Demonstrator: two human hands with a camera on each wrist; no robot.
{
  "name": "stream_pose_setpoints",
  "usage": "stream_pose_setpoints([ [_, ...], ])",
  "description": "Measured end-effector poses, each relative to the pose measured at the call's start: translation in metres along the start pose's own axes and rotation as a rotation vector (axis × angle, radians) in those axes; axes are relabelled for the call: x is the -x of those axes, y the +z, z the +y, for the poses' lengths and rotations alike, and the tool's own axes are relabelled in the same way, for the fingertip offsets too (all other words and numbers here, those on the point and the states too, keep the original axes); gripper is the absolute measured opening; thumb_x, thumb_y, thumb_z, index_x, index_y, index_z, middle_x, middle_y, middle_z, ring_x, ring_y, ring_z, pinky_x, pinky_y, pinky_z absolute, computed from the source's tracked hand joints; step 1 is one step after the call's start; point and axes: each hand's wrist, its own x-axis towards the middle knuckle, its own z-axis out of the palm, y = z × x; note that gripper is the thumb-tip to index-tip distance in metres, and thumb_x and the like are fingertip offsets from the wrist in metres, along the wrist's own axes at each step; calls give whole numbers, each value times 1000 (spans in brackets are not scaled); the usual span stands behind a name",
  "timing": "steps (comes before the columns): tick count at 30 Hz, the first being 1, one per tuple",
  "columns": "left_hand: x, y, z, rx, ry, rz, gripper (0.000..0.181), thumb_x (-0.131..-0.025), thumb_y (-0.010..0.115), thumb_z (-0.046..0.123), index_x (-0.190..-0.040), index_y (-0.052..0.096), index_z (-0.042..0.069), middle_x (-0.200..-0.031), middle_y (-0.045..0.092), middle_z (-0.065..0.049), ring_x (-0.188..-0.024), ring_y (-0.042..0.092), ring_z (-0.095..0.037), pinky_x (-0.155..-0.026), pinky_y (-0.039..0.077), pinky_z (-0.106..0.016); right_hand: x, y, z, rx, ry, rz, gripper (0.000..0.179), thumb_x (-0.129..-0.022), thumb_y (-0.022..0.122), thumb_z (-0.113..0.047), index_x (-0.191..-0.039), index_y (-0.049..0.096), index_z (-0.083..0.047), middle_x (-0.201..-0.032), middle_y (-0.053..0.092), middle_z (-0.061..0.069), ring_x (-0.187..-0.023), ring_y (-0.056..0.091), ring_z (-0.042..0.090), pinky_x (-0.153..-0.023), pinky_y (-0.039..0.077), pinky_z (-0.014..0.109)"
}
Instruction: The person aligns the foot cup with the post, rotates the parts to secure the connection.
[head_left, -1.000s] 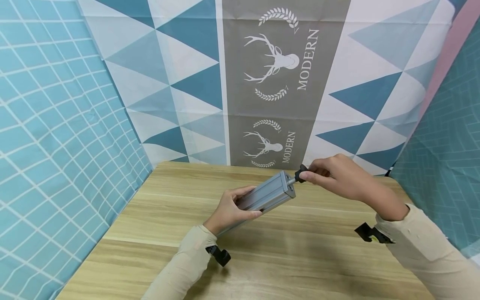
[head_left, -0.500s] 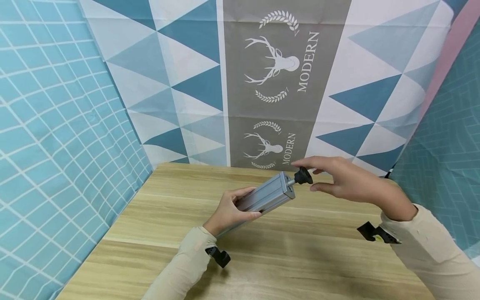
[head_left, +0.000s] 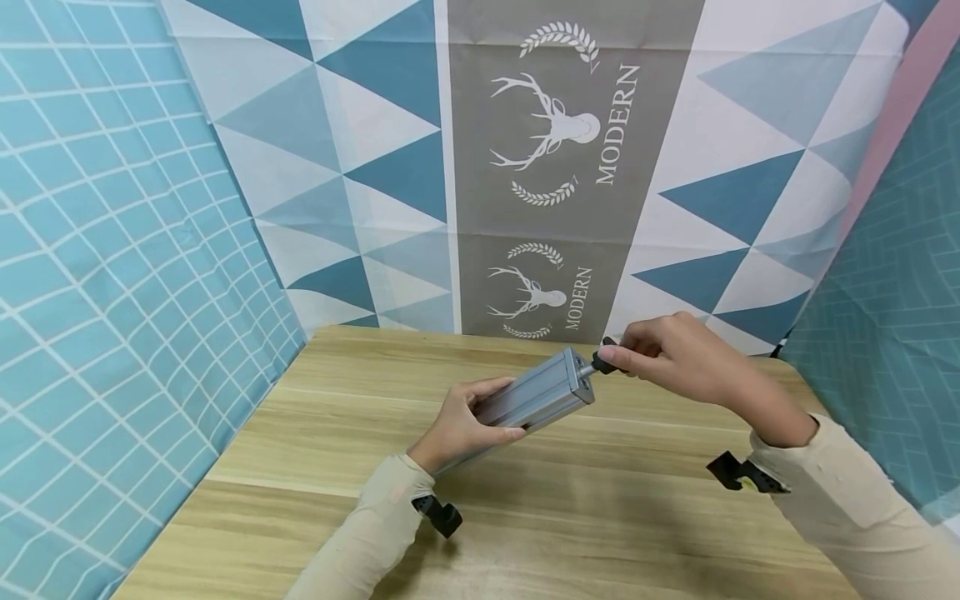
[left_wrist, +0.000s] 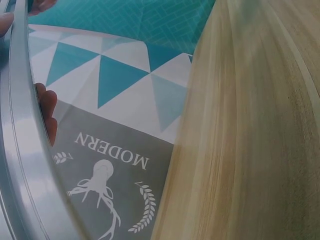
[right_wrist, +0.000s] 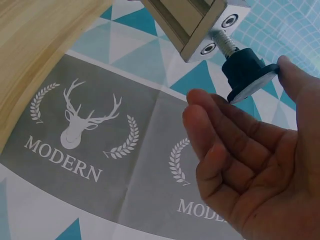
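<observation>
Two-handed | left hand (head_left: 467, 423) wraps bar (head_left: 542, 390) | right hand (head_left: 678, 360), curled, pinches knob (right_wrist: 246, 67)

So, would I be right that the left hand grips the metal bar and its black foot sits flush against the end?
The black foot isn't flush: the right wrist view shows threaded stem between it and the metal bar.
</observation>
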Motion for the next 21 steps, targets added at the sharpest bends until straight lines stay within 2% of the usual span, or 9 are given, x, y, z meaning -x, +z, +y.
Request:
stream_pose_setpoints([
  [3,0,0,0,-4,1,5,63,-72,84,16,-130,61,13,-126,63,-6,-108,61,-17,-86,48,-31,0,-1,-1,7,8,-9,27,-96,56,-39,-83,69,-19,-64,58,-11,-54,50,7,-54,42,29],
  [6,3,0,15,5,-12,8,61,-72,83,10,-130,61,9,-126,63,-9,-108,61,-19,-86,48,-31,2,-4,-1,-7,0,-39,27,-97,55,-36,-100,70,-13,-72,63,-9,-59,54,6,-56,44,29],
  [8,4,-1,22,8,-20,6,60,-73,81,7,-130,61,7,-126,62,-10,-107,61,-20,-86,48,-31,3,-6,-1,-10,-17,-62,34,-95,59,-35,-118,65,-11,-86,68,-6,-71,61,8,-61,47,29],
  [10,4,-1,25,4,-35,5,61,-73,80,5,-130,60,5,-127,62,-11,-108,60,-20,-87,47,-31,3,-8,0,-14,-39,-83,49,-92,65,-31,-135,54,-11,-105,69,-1,-88,65,13,-65,50,30],
  [12,2,-1,17,2,-37,5,62,-73,81,5,-131,60,6,-127,62,-10,-109,60,-19,-87,47,-30,3,-7,1,-5,-86,-90,59,-88,71,-25,-141,47,-15,-120,65,2,-101,65,18,-69,52,31],
  [15,0,-1,7,2,-39,8,63,-72,81,4,-131,60,9,-128,61,-8,-110,59,-18,-88,47,-30,1,-6,3,8,-180,-78,66,-83,75,-9,-141,47,-17,-126,61,2,-107,63,19,-75,53,33],
  [18,-1,-1,4,14,-29,8,62,-72,82,6,-131,60,12,-128,62,-6,-110,60,-18,-88,47,-30,1,-5,4,10,-253,-53,63,-80,74,0,-137,51,-13,-122,64,1,-102,65,16,-78,53,33],
  [21,-1,-1,3,16,-18,12,62,-72,83,10,-130,61,15,-127,63,-5,-109,60,-18,-87,48,-30,1,-5,2,-12,-228,-42,52,-83,73,-7,-132,56,-9,-109,68,-2,-94,66,12,-71,53,29],
])
